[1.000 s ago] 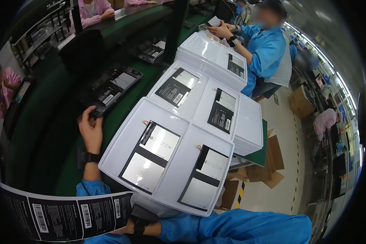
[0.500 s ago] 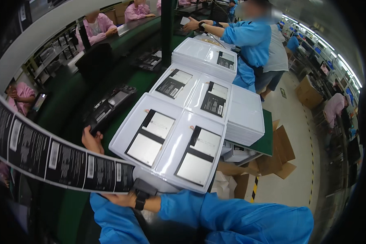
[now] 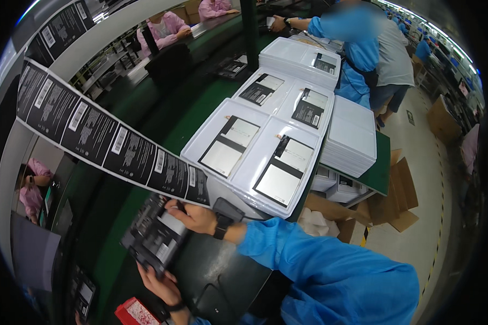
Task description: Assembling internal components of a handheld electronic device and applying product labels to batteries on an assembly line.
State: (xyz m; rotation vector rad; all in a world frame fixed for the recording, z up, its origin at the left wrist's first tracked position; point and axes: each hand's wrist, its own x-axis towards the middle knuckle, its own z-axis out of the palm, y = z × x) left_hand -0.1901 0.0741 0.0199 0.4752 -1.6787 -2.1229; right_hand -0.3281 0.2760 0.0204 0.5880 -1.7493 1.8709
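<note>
Left hand (image 3: 160,286) grips near edge of black device (image 3: 153,238), which sits left and near of the white trays (image 3: 260,146). Right hand (image 3: 199,218) has fingers on device's far right part, can't tell if gripping. Label strip (image 3: 111,142) hangs far side.

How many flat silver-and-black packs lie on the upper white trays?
5. Nearest tray: left pack, right pack. Middle tray: second left pack, second right pack. Back tray: far pack. More may be hidden beneath.
</note>
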